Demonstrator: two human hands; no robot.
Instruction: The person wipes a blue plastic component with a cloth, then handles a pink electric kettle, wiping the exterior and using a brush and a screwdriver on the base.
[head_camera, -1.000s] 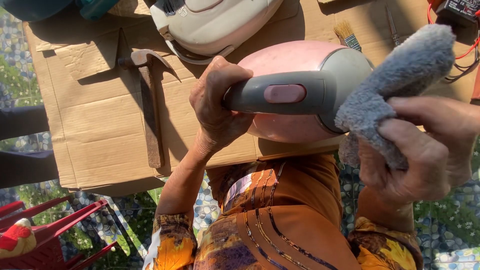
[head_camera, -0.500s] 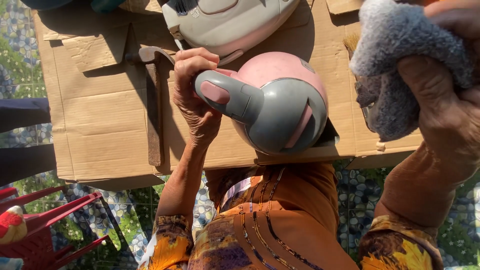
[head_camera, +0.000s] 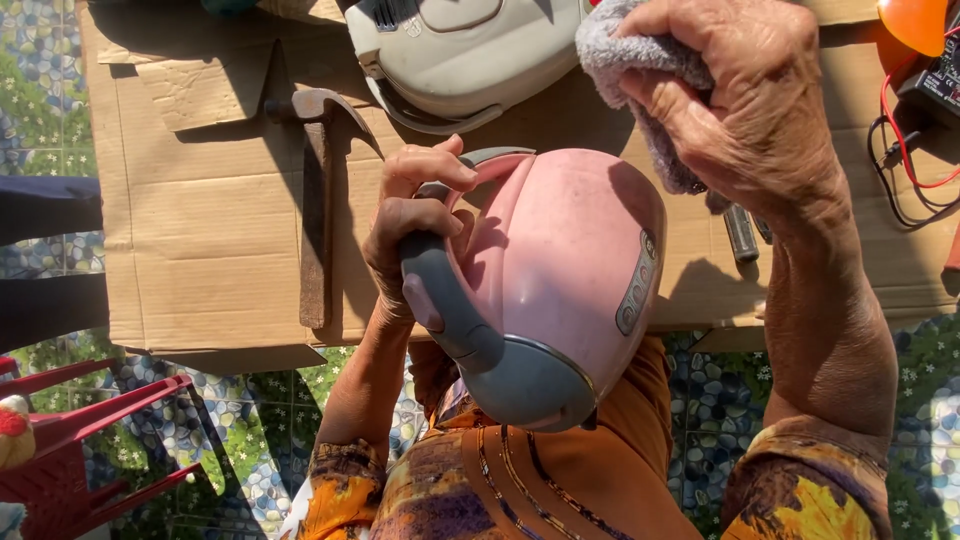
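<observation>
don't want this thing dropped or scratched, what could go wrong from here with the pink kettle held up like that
1. The left hand alone holds the pink kettle by its grey handle, tilted in the air above the lap; if that grip slips, it could fall.
2. The right hand presses a grey cloth at the kettle's upper side, which may push it against the one-handed hold.
3. A hammer lies on the cardboard just beside the left hand and could get knocked.
</observation>
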